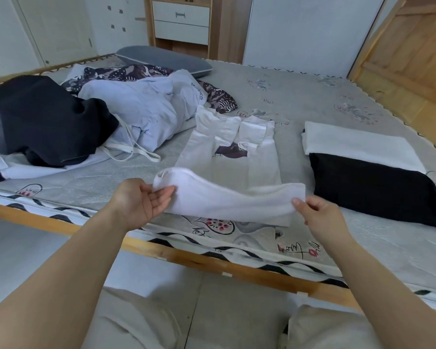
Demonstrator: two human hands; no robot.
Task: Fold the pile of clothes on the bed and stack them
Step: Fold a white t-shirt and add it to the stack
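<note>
Head view: unfolded pile (91, 114) left, folded black garment (373, 190) right of white shirt (232, 157).

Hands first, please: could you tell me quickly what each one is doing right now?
Left hand: fingers pinch the left end of the white garment.
Right hand: fingers pinch the right end of the same garment.

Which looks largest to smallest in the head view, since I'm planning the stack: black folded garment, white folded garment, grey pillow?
1. black folded garment
2. white folded garment
3. grey pillow

The pillow lies farther away, so its rank is unsure.
</note>
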